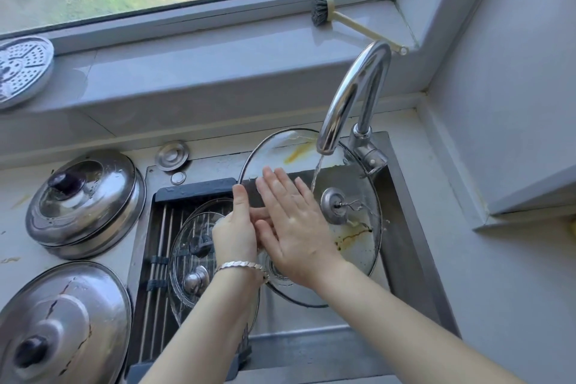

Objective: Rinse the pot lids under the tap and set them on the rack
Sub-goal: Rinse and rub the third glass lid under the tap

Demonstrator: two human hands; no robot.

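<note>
While water runs from the tap (352, 93), the stock reads as follows, nearest item first.

Left hand (235, 227): bracelet at the wrist, fingers curled around the near-left rim of the big glass lid (349, 246), clamped on it.

Right hand (296, 227): laid flat on the glass just beside the left hand, fingers spread and apart, gripping nothing.

Big glass lid: held tilted over the sink (414, 246), under both hands. Stream lands beyond the right fingertips, near the lid's metal knob (333, 206). Brown and yellow streaks show to the right of the right hand and at the far rim, so the rinse is judged unfinished.

Rack (162, 246): left of the left hand, across the sink. Holds glass lids (193, 259) already; two knobs show, the exact count cannot be told.

Steel lid, near (62, 321): counter, well left of the left hand, dark streaks on it. Judged waiting.

Steel lid, far (84, 203): counter, beyond the first. Judged waiting.

Brush (324, 12): window ledge, well beyond the hands.

Perforated plate (21, 68): ledge, far left.

Progress: some lids racked, one under water, at least two left.
</note>
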